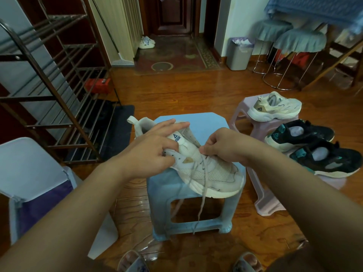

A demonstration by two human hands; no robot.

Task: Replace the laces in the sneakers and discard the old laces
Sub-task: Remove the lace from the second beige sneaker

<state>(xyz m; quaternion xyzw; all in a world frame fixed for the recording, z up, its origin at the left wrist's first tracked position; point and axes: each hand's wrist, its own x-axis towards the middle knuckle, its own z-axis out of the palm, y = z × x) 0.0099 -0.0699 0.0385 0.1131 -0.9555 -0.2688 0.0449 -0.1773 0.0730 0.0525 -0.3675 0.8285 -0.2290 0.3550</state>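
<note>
1. On top of a light blue plastic stool (206, 122) lies a white sneaker (212, 171), its toe pointing toward the lower right and its heel loop toward the upper left.
2. The left hand (151, 146) rests on the sneaker's collar and tongue, its fingers curled round the eyelet edge on the near side, so this grip is clamped on the shoe.
3. The right hand (225, 148) pinches the old lace (202, 185) at the eyelets, thumb and fingertips together on it.
4. Two loose ends of that grey-white lace hang over the sneaker's side and down in front of the stool.
5. The matching white sneaker (275, 107) stands on a pink stool (263, 191) to the right.
6. A pair of black and teal sneakers (318, 150) sits just beside it, on the same pink stool.
7. A grey waste bin (238, 55) stands by the far wall.
</note>
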